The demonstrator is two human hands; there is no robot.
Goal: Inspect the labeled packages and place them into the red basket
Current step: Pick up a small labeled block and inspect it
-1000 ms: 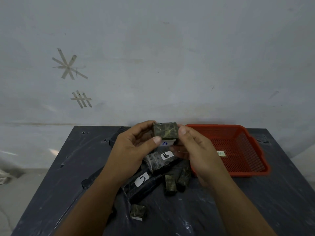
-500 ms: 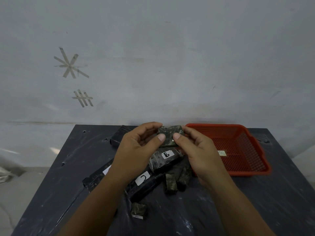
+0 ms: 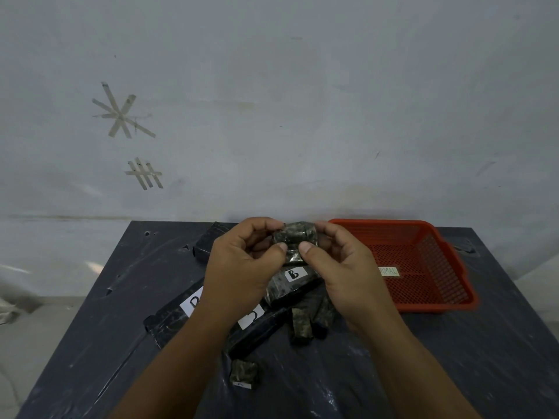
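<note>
A small dark package [image 3: 295,237] wrapped in shiny mottled film is held above the table between my left hand [image 3: 242,267] and my right hand [image 3: 341,267], thumbs on its near face. Its label does not show. Under my hands lies a pile of dark packages: one labelled B [image 3: 290,282], one labelled C [image 3: 257,325], one labelled D [image 3: 175,316], partly hidden by my left forearm. Two short packages [image 3: 308,322] lie beside them. The red basket [image 3: 447,264] stands to the right, holding only a small tag.
A little wrapped package [image 3: 243,373] lies alone near the front of the black-covered table [image 3: 90,343]. Another dark package [image 3: 208,240] lies at the back, behind my left hand. A grey wall with tape marks stands right behind the table.
The held package has been turned in my fingers: its A label, seen a second ago on the near face, has rotated out of sight. Both hands stayed in about the same place.
</note>
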